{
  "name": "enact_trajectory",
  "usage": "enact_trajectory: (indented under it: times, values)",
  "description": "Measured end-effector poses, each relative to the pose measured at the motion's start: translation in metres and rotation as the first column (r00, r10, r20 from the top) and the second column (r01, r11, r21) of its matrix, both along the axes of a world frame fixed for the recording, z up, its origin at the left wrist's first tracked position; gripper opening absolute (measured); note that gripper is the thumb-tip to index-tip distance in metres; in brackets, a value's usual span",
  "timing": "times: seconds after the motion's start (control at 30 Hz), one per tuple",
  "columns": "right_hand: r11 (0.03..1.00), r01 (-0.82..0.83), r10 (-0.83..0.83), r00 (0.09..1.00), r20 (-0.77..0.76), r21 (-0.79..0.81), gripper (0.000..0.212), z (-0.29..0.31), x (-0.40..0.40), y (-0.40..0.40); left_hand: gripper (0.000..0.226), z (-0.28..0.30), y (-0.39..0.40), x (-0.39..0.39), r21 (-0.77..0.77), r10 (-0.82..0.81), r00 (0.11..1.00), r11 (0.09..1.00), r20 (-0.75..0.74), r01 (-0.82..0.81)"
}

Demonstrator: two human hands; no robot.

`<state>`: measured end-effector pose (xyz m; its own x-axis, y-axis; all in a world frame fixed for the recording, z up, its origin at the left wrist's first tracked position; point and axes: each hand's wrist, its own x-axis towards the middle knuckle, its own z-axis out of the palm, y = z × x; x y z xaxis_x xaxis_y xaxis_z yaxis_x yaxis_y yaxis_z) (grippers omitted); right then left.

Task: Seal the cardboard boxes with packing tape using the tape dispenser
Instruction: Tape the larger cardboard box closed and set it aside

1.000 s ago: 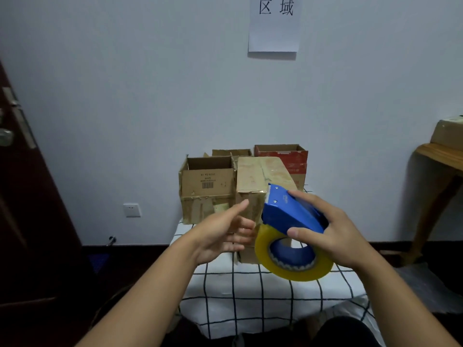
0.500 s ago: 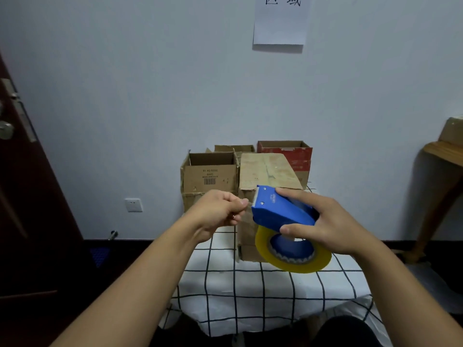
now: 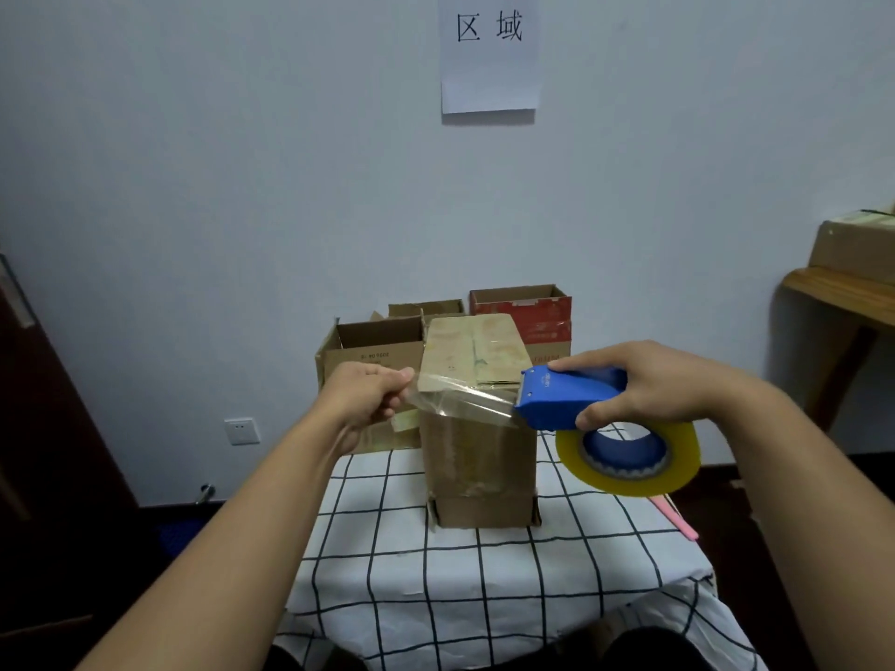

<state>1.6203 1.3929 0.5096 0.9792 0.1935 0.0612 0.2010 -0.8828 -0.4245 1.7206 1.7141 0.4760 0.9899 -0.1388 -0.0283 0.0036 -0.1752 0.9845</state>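
Observation:
A tall closed cardboard box (image 3: 479, 457) stands on the table with the checked cloth (image 3: 484, 588). My right hand (image 3: 649, 385) grips the blue tape dispenser (image 3: 566, 397), whose yellowish tape roll (image 3: 629, 460) hangs below it, level with the box's top right edge. My left hand (image 3: 365, 397) pinches the free end of the clear tape strip (image 3: 460, 399). The strip is stretched between both hands across the box's near top edge.
Behind the tall box stand an open brown box (image 3: 373, 351), a smaller open box (image 3: 426, 309) and a red open box (image 3: 523, 312). A pink stick (image 3: 673, 518) lies at the table's right edge. A wooden table with a box (image 3: 857, 249) is at right, a dark door (image 3: 43, 428) at left.
My left hand has taken the tape end and pulled it out to the left. My right hand has moved the dispenser to the right, so a strip now spans the box top.

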Motion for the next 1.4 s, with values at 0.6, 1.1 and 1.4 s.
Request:
enact_trajectory:
  times: [0.6, 1.1, 1.4]
  values:
    - [0.998, -0.030, 0.023, 0.992, -0.122, -0.053, 0.057, 0.033, 0.058, -0.014, 0.012, -0.015, -0.021, 0.022, -0.099, 0.072, 0.980, 0.991, -0.184, -0.091]
    - [0.998, -0.036, 0.044, 0.984, -0.172, 0.048, 0.062, 0.007, 0.062, -0.022, 0.036, -0.028, -0.011, 0.024, 0.083, 0.060, 0.966, 0.996, -0.252, -0.040]
    - [0.994, -0.063, 0.078, 0.983, -0.166, 0.091, 0.061, 0.003, 0.065, -0.019, 0.010, -0.047, -0.034, 0.002, 0.320, 0.200, 0.802, 0.842, 0.563, -0.434]
